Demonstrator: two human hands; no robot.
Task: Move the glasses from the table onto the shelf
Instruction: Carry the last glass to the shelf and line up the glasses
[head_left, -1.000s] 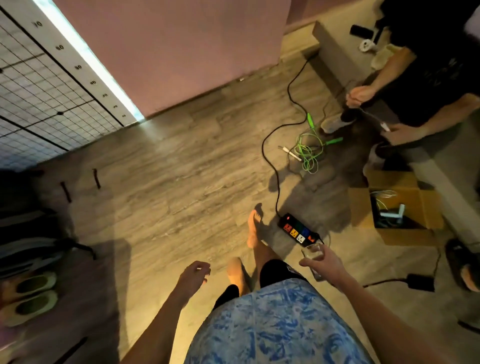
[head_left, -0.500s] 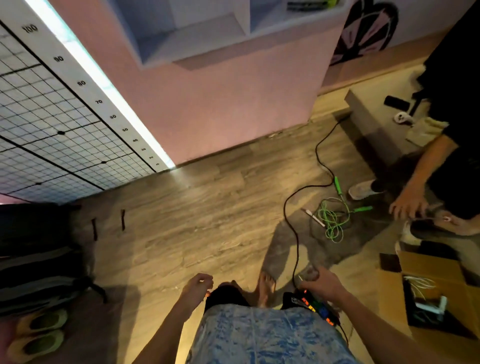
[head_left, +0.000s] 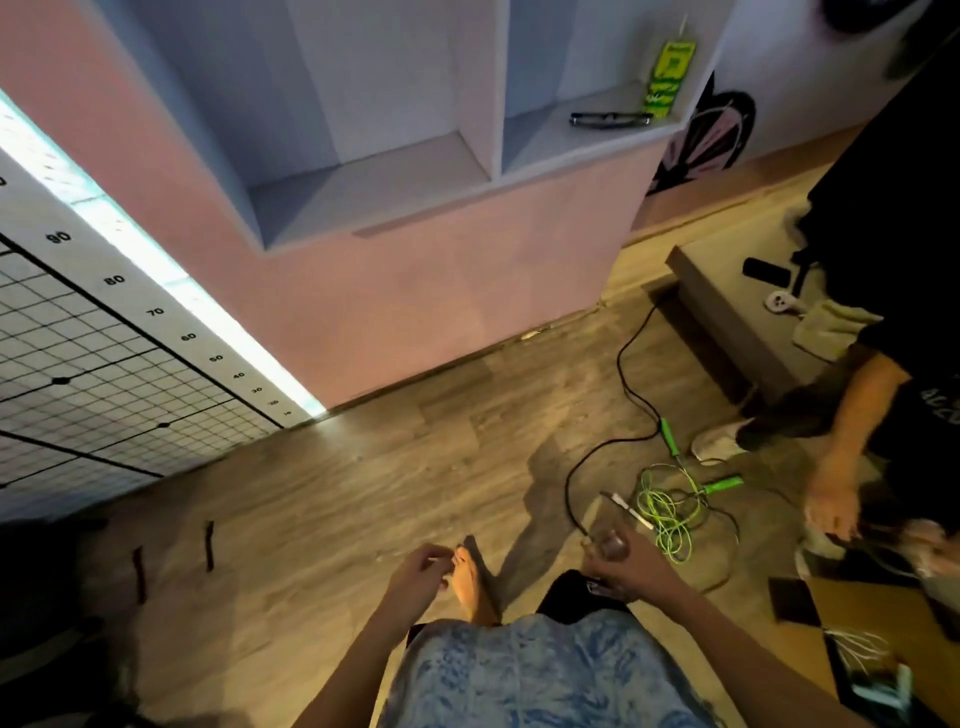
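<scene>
My right hand (head_left: 631, 569) is shut around a clear drinking glass (head_left: 608, 540), held low in front of my body above the wooden floor. My left hand (head_left: 418, 577) hangs beside it with loosely curled fingers and holds nothing. Ahead and above stands the pink shelf unit (head_left: 457, 244) with two grey open compartments. The left compartment (head_left: 363, 187) is bare. The right compartment (head_left: 576, 135) holds a pair of dark eyeglasses (head_left: 610, 119) and a green packet (head_left: 667, 78). The table is out of view.
A black cable (head_left: 628, 374) and a tangled green cord (head_left: 670, 504) lie on the floor at right. A person in black (head_left: 883, 312) crouches at far right by a cardboard box (head_left: 857, 639). A measuring grid board (head_left: 104, 374) leans at left; dark bags (head_left: 47, 597) sit lower left.
The view has tilted up and I have stepped toward the shelf unit, whose compartments now show. My right hand still carries the glass; the power strip has dropped out of sight.
</scene>
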